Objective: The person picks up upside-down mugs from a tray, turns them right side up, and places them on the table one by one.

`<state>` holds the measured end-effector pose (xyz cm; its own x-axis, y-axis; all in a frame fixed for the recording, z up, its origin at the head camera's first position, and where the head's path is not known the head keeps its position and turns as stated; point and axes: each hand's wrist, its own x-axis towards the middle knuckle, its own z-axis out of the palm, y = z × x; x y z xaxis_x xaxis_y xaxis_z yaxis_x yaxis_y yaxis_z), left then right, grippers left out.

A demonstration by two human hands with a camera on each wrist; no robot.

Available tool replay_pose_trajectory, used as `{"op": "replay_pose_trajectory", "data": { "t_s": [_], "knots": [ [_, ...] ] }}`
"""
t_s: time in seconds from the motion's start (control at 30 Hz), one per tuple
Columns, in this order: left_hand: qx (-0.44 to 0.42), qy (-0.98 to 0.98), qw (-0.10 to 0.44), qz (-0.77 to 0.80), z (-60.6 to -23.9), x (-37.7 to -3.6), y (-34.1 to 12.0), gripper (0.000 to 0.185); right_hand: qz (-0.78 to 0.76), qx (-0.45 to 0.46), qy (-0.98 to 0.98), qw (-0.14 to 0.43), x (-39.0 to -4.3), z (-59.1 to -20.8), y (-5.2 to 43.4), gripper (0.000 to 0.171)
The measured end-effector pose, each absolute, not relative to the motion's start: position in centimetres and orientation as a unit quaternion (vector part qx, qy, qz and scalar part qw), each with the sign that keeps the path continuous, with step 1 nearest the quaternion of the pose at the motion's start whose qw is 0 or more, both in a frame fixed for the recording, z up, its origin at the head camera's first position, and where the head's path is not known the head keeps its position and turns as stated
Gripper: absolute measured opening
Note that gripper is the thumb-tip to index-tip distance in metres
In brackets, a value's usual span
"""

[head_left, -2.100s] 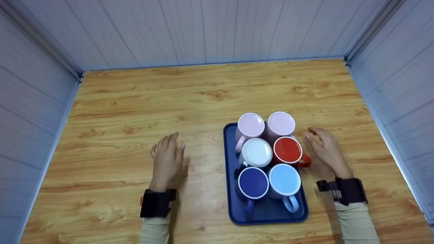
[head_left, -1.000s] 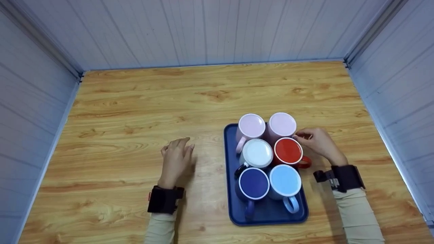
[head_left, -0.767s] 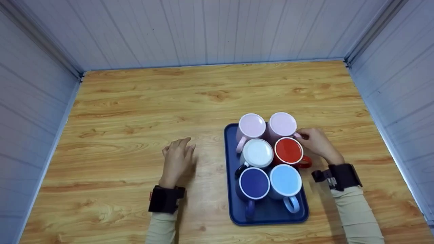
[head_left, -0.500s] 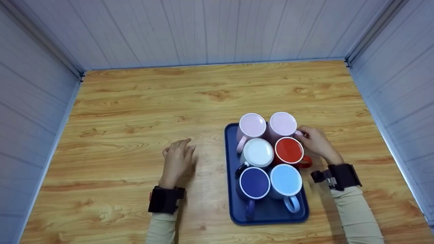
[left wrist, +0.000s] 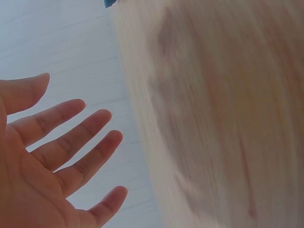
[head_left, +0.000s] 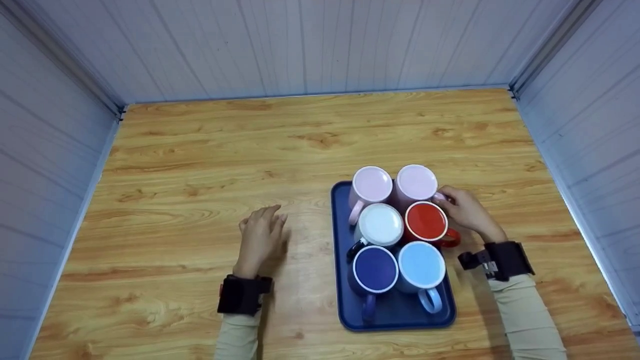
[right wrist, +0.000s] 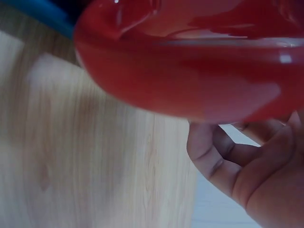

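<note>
My right hand [head_left: 470,212] pinches the small handle of the right-hand pink mug [head_left: 416,182] at the far end of a dark blue tray [head_left: 395,317]. In the right wrist view, a red mug [right wrist: 190,76] fills the upper part and hides the fingertips of the right hand [right wrist: 270,175]. That same red mug [head_left: 425,221] stands just in front of the pink one. Left of the tray, my left hand [head_left: 259,240] hovers with nothing in it. Its fingers spread apart in the left wrist view, the palm of the left hand [left wrist: 42,171] showing.
Also on the tray are another pink mug [head_left: 371,185], a white mug [head_left: 380,225] with a black handle, a dark blue mug [head_left: 375,270] and a light blue mug [head_left: 421,265], close together. Pale panel walls [head_left: 310,45] bound the wooden table [head_left: 215,145].
My right hand has moved left from beside the tray and taken the pink mug's handle, which now points further out to the right. My left hand has shifted slightly right.
</note>
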<state>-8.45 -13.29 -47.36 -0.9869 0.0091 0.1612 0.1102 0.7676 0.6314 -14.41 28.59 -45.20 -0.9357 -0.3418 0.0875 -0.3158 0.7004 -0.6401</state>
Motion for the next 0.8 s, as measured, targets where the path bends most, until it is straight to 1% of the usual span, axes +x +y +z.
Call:
{"op": "replay_pose_trajectory", "data": {
  "t_s": [0.43, 0.8],
  "knots": [
    [-0.042, -0.936, 0.086, -0.339, -47.2, -8.5, -13.1, 0.03, -0.339, -0.162, 0.926, -0.008, -14.1, -45.4, 28.5, 0.009],
    [-0.038, -0.937, 0.072, -0.341, -47.1, -8.4, -13.1, 0.031, -0.403, -0.103, 0.909, 0.02, -13.6, -43.8, 28.5, 0.015]
  ]
}}
